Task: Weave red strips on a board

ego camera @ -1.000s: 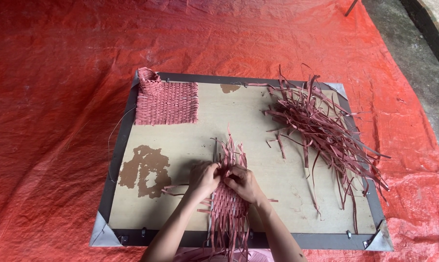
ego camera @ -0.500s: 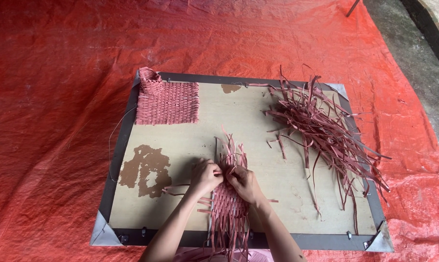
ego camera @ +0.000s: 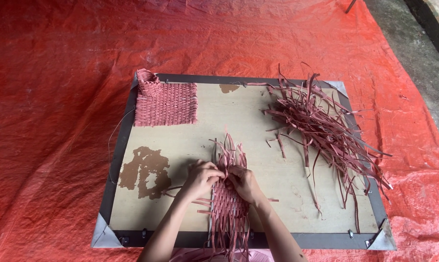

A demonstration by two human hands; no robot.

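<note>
Left hand (ego camera: pixel 200 178) and right hand (ego camera: pixel 243 183) pinch strips of a half-woven reddish mat (ego camera: pixel 227 204) on a framed board (ego camera: pixel 258 140), loose strips (ego camera: pixel 321 131) piled nearby

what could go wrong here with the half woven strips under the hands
1. The left hand and right hand pinch the top of the part-woven mat; its upper strip ends fan out unsecured, so the last rows might loosen if the grip slips.
2. The mat's lower strips hang past the board's dark frame edge and could snag or get pulled.
3. The loose strip pile looks tangled and spills over the right edge, so drawing one strip may drag others off.
</note>
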